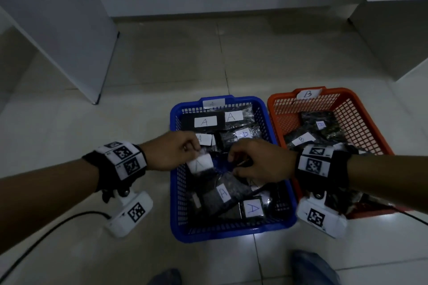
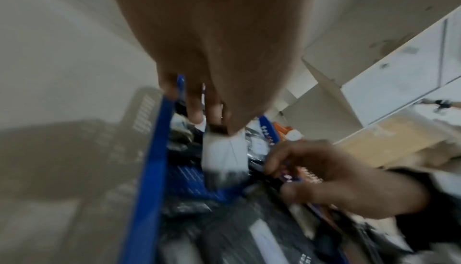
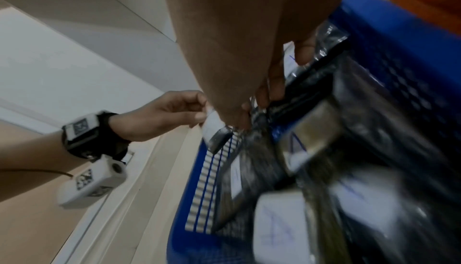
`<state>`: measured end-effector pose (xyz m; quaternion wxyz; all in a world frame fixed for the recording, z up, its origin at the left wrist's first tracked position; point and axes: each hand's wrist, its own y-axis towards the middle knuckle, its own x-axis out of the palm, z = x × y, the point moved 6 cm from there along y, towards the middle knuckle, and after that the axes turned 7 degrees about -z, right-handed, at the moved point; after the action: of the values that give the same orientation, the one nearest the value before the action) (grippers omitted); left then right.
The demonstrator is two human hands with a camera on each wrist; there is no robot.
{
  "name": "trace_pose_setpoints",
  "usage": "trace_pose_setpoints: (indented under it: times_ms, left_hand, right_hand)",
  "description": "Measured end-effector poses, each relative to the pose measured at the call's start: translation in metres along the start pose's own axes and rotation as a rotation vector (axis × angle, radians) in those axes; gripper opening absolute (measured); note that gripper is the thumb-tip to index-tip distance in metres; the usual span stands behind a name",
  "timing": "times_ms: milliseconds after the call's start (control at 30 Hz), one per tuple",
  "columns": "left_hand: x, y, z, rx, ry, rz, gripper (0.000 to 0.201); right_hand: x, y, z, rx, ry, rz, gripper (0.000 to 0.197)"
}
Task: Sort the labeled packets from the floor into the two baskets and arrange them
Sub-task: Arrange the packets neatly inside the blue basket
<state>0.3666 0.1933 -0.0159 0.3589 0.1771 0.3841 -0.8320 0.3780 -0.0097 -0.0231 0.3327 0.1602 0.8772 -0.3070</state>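
Holding packets, two hands [image 1: 220, 157] reach over two baskets [image 1: 271, 109].

I see glossy tiles [image 1: 162, 71] under two moulded plastic lattice baskets, blue [image 1: 176, 192] and orange [image 1: 361, 122]; shiny clear-film packets [image 1: 234, 120] with matt white paper labels [image 1: 205, 121]; matt black cloth wristbands [image 1: 97, 169].

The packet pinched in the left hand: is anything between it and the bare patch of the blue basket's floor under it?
Nothing visible does. The packet hangs from the left hand over bare mesh in the blue basket; other A packets lie around that patch, and the right hand works beside it.
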Motion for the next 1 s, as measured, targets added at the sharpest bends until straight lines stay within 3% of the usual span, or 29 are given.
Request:
trace_pose_setpoints:
  times_ms: [133,333,433,600,733,867,1000]
  left_hand:
    - [-0.029,0.014,-0.023,-0.095,0.331,0.242,0.004]
    - [-0.022,0.024,-0.027,0.004,0.489,0.403,0.018]
    - [-0.015,0.023,-0.022,0.085,0.524,0.387,0.02]
    - [0.002,0.026,-0.026,0.076,0.693,0.198,0.067]
    - [-0.002,0.024,-0.025,0.112,0.733,0.277,0.056]
    - [0.001,0.023,-0.026,0.14,0.756,0.333,0.05]
    - [0.001,0.024,-0.032,0.085,0.736,0.303,0.051]
  right_hand:
    - [-0.023,0.029,-0.003,-0.019,-0.036,0.081,0.025]
    - [-0.039,0.071,-0.009,-0.069,-0.287,0.207,0.035]
    - [-0.043,0.085,-0.005,-0.032,-0.447,0.196,0.047]
    - [-0.045,0.092,0.003,0.012,-0.504,0.164,0.046]
    - [-0.044,0.095,0.0,0.005,-0.505,0.184,0.043]
    - [-0.032,0.097,-0.016,-0.163,-0.532,0.14,0.032]
    - [-0.031,0.102,-0.015,-0.087,-0.608,0.058,0.054]
